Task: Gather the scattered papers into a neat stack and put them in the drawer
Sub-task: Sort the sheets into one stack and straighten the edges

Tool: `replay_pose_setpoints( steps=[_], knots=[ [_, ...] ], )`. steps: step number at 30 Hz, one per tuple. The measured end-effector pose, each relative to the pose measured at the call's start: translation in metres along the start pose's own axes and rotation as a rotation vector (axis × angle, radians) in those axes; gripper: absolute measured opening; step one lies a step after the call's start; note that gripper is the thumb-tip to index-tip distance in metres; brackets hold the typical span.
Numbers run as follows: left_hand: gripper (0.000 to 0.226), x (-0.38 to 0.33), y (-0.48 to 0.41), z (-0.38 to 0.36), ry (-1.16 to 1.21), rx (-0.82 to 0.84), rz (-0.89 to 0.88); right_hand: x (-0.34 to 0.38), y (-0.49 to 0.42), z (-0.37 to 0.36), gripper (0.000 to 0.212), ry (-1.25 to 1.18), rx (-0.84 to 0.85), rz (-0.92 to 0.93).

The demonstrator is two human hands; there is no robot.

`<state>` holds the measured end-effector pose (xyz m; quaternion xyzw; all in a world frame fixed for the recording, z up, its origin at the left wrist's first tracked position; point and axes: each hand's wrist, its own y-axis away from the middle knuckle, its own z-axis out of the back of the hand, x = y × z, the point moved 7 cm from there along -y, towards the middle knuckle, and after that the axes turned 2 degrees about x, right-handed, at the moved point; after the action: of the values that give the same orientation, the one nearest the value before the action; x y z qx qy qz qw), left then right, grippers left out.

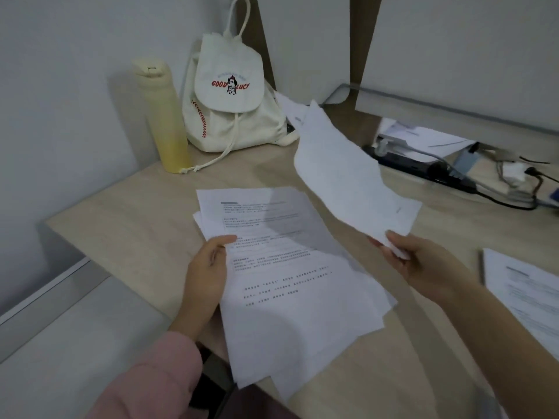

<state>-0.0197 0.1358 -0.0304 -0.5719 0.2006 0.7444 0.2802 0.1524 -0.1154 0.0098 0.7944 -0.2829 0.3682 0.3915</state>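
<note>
Pale wood tabletop (127,225) carries everything I'm working with. At the far left a yellow bottle (161,116) and a cream drawstring bag (233,110) stand against the wall, well clear of the papers. My left hand (207,273) lies on the left edge of the loose pile (287,282), thumb on the top printed sheet and fingers apparently under the edge, a grip that, I judge, pins the fanned pages so they don't slide while I add more. Above and to the right, my right hand (423,264) pinches a bottom corner of a lifted sheet (348,173), which sags and curls in the air, probably on its way to the pile. Farther right, cables (453,173) lie under a monitor, and another printed page (526,294) lies apart at the edge, not yet gathered. No drawer is visible.
</note>
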Motion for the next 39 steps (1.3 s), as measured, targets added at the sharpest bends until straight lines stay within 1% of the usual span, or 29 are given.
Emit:
replay_pose_setpoints(
  steps=[2, 3, 5, 6, 7, 8, 10, 12, 14, 16, 18, 21, 24, 26, 28, 32, 35, 37, 39],
  knots=[
    [0.023, -0.004, 0.003, -0.004, 0.137, 0.041, 0.079, -0.013, 0.015, -0.003, 0.018, 0.168, 0.023, -0.025],
    [0.026, -0.007, 0.007, -0.007, 0.229, 0.069, 0.135, -0.019, 0.021, -0.004, 0.018, 0.255, 0.033, -0.042],
    [0.047, -0.005, 0.01, -0.012, 0.373, 0.108, 0.23, -0.028, 0.03, -0.002, 0.016, 0.391, 0.061, -0.078],
    [0.057, -0.003, 0.01, -0.012, 0.381, 0.112, 0.247, -0.032, 0.033, -0.001, 0.016, 0.431, 0.078, -0.093],
    [0.063, -0.003, 0.011, -0.011, 0.367, 0.111, 0.249, -0.034, 0.035, 0.0, 0.018, 0.456, 0.094, -0.103],
    [0.063, -0.001, 0.01, -0.01, 0.334, 0.101, 0.243, -0.036, 0.036, 0.0, 0.02, 0.473, 0.111, -0.11],
    [0.047, 0.002, 0.009, -0.005, 0.238, 0.069, 0.21, -0.04, 0.039, -0.002, 0.023, 0.535, 0.149, -0.128],
    [0.031, 0.004, 0.006, -0.002, 0.115, 0.054, 0.148, -0.042, 0.041, -0.003, 0.026, 0.652, 0.157, -0.131],
    [0.029, 0.01, 0.004, -0.002, 0.021, 0.044, 0.121, -0.04, 0.041, 0.002, 0.028, 0.776, 0.096, -0.107],
    [0.028, 0.013, 0.003, -0.001, -0.007, 0.024, 0.123, -0.031, 0.038, 0.012, 0.027, 0.857, -0.01, -0.04],
    [0.03, 0.012, 0.004, -0.001, 0.018, 0.007, 0.132, -0.02, 0.034, 0.027, 0.026, 0.849, -0.14, 0.049],
    [0.033, 0.009, 0.004, -0.001, 0.04, -0.002, 0.112, -0.002, 0.034, 0.05, 0.022, 0.659, -0.294, 0.159],
    [0.03, 0.008, 0.004, 0.001, 0.055, -0.021, 0.111, 0.005, 0.035, 0.064, 0.021, 0.372, -0.296, 0.181],
    [0.021, 0.008, 0.005, 0.002, 0.072, -0.025, 0.11, 0.007, 0.037, 0.064, 0.022, 0.289, -0.256, 0.174],
    [0.017, 0.006, 0.006, 0.002, 0.118, -0.019, 0.104, 0.007, 0.037, 0.063, 0.021, 0.302, -0.234, 0.175],
    [0.016, 0.003, 0.008, 0.003, 0.191, -0.002, 0.101, 0.005, 0.039, 0.061, 0.019, 0.341, -0.227, 0.174],
    [0.019, 0.003, 0.008, 0.004, 0.195, 0.001, 0.107, 0.006, 0.041, 0.058, 0.019, 0.433, -0.259, 0.193],
    [0.022, 0.003, 0.008, 0.003, 0.196, 0.005, 0.099, 0.017, 0.046, 0.055, 0.018, 0.542, -0.342, 0.29],
    [0.026, 0.001, 0.008, 0.004, 0.19, -0.008, 0.088, 0.038, 0.057, 0.046, 0.018, 0.748, -0.468, 0.451]
  ],
)
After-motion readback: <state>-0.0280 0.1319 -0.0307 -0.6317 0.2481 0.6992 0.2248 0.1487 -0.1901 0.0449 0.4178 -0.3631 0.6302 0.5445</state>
